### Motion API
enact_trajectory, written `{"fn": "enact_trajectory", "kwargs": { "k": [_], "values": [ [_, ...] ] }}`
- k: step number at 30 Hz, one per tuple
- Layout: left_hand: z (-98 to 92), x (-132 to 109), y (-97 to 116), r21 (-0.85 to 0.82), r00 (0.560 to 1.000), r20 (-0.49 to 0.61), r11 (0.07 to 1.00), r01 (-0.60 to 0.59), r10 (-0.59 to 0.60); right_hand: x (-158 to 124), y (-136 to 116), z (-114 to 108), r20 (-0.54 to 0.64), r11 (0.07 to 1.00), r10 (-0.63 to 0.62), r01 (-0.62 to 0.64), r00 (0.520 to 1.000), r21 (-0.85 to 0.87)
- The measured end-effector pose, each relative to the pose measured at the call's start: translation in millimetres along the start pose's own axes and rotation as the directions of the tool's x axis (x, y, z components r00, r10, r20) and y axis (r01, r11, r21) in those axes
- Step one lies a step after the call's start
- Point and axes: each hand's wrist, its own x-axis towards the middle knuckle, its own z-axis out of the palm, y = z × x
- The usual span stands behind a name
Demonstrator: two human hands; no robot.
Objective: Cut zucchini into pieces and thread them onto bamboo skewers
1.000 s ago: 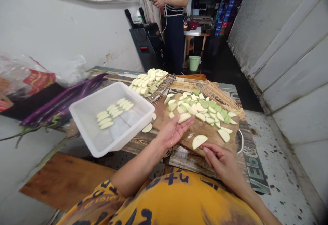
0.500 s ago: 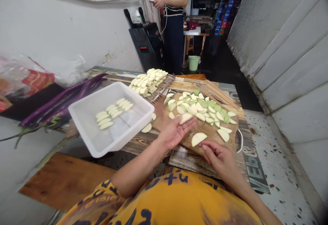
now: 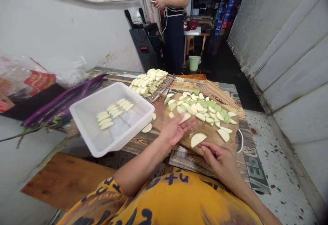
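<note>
My left hand [image 3: 175, 131], palm turned up, holds a pale vegetable slice [image 3: 185, 117] with light green skin between thumb and fingers. My right hand [image 3: 217, 155] pinches a thin skewer close to a half-round slice [image 3: 198, 139] threaded on it. Past that slice the skewer's thin tip points toward my left fingers. Both hands are over the near part of a wooden cutting board [image 3: 164, 122]. A heap of cut slices [image 3: 202, 107] lies on the board just beyond them. To the left, a white plastic tub [image 3: 84, 129] contains several skewered slices [image 3: 105, 120].
Behind the tub, loaded skewers [image 3: 148, 81] are piled on a tray. Bare bamboo skewers [image 3: 217, 93] lie at the back right. Long purple eggplants [image 3: 64, 98] rest at left. Another person [image 3: 175, 16] stands beyond the table, near a black speaker [image 3: 147, 44] and a green bucket [image 3: 194, 62].
The skewer tip now shows beyond the half-round slice, which has shifted slightly left. The slice in my left hand has tilted a little. The tub and heap stay put.
</note>
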Motion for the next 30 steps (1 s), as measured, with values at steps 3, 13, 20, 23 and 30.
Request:
{"fn": "enact_trajectory", "kwargs": {
  "k": [3,13,20,23,30],
  "values": [
    [0.1,3.2,5.9,-0.035,0.999,-0.029,0.999,-0.022,0.021,-3.0,0.1,-0.4,-0.020,0.999,-0.012,0.012,1.000,-0.039],
    [-1.9,1.3,3.3,-0.021,0.999,-0.001,0.999,0.034,-0.034,-0.2,-3.2,-1.9,-0.005,0.998,-0.026,0.025,1.000,-0.049],
    [-2.5,1.6,2.6,-0.039,1.000,0.000,0.999,0.027,-0.027,-2.1,0.1,-1.8,-0.008,0.998,-0.029,0.029,1.000,-0.054],
    [-1.8,1.7,2.4,-0.035,1.000,0.006,0.999,0.031,-0.031,-2.4,-1.7,-2.2,0.005,0.998,-0.022,0.023,1.000,-0.054],
    [-0.9,2.2,2.6,-0.053,0.999,-0.007,0.998,0.038,-0.038,-0.9,-5.8,-3.8,0.002,1.000,-0.003,0.003,1.000,-0.017]
  ]
}}
